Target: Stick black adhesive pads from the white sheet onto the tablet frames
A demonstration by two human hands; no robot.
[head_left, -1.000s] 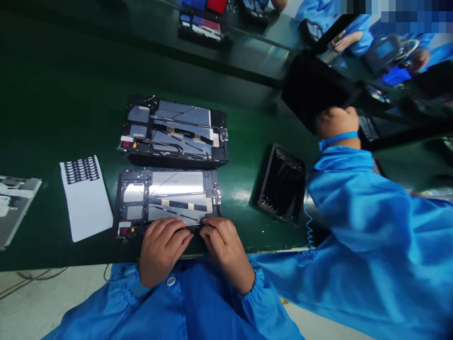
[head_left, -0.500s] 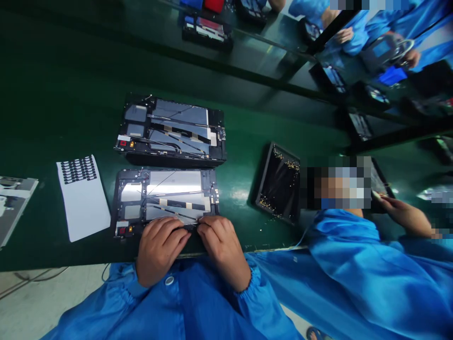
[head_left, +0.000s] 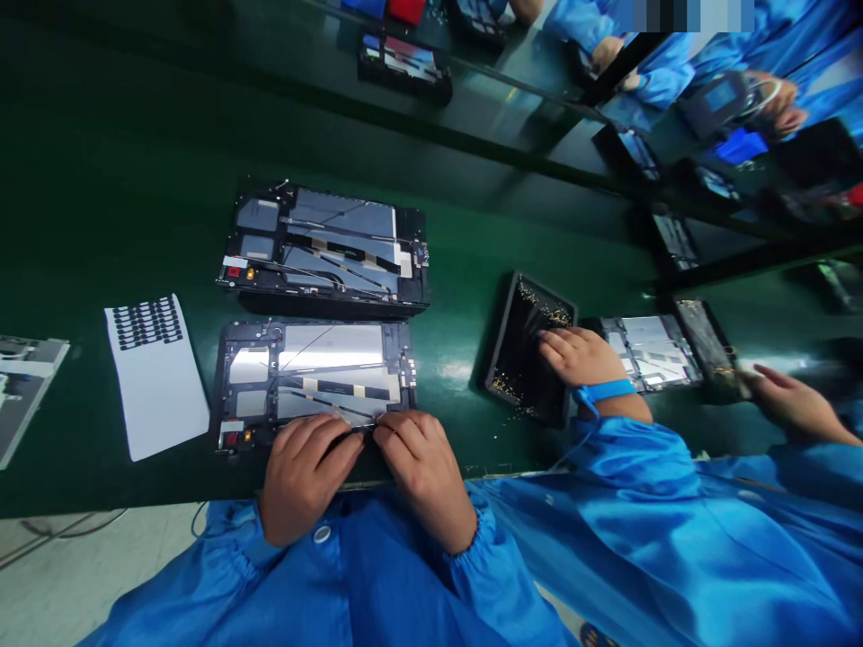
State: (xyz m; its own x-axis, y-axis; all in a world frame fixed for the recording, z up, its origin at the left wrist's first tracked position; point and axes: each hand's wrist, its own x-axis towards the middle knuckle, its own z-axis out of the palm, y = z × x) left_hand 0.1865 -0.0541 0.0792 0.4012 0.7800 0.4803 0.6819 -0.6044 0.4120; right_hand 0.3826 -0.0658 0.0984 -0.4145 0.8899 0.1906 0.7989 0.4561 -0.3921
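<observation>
An opened tablet lies flat before me, its silver inside crossed by dark ribbon cables. My left hand rests at its near long edge, fingers curled and pressed together on the rim. Beside it, my right hand bends its fingers onto the same edge, the fingertips of both hands close together. What lies under the fingertips is hidden. Just beyond sits another opened tablet, raised on a dark base. To the left is a white backing sheet with rows of small black stickers along its far end.
A dark tray of small gold-coloured screws stands to the right, with a co-worker's hand over it. Past that hand lies another opened device. A grey panel sits at far left. A glass shelf spans the back.
The co-worker's near hand has reached left over the screw tray, uncovering the device behind it. My own hands stay almost still on the near edge of the tablet.
</observation>
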